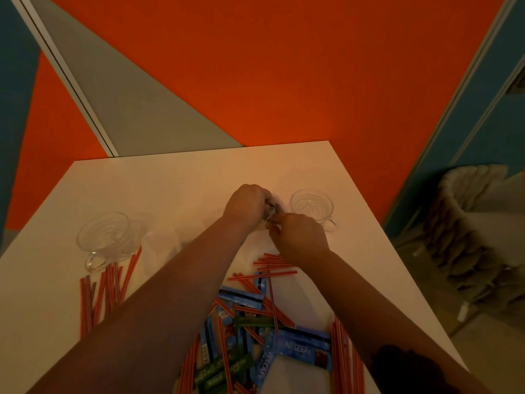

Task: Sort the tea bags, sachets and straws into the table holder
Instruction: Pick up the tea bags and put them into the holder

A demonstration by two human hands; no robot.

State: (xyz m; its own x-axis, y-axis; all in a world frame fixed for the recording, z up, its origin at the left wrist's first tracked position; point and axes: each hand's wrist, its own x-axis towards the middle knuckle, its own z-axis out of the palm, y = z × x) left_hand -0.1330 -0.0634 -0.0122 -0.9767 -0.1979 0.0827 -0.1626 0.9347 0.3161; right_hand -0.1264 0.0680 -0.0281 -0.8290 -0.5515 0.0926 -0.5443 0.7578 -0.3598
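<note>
Both my hands meet at the middle of the white table. My left hand curls round a small pale tea bag, mostly hidden under the fingers. My right hand pinches the same tea bag from the near side. Red-and-white straws lie just behind my right wrist. Several more straws fan out at the left. Blue Nescafe sachets and green sachets are heaped at the near edge between my forearms. No holder is clearly visible.
A clear glass cup stands right of my hands, and a second glass cup sits at the left. Clear plastic pieces lie near the left cup. A woven basket stands on the floor to the right.
</note>
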